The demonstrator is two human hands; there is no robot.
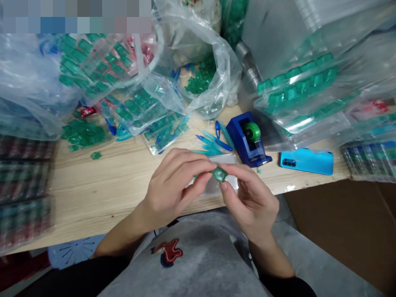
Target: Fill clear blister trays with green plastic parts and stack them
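Note:
A small translucent green block (219, 174) is pinched between the fingertips of both hands, near the front edge of the table. My left hand (177, 179) grips its left side between thumb and fingers. On the other side, the thumb and index finger of my right hand (252, 198) close on it. Beneath the hands lies a clear plastic tray (230, 161), partly covered by them. Just beyond are several thin blue and teal pointed pieces (213, 142). A blue tape dispenser (239, 138) with a green roll stands right of these.
A blue phone (306, 161) lies at the right. Loose green blocks (83, 134) are heaped at the left, with a single one (95, 155) nearby. Plastic bags (216, 99) and trays of green pieces (301, 82) crowd the back. Packed trays (24, 222) are stacked far left.

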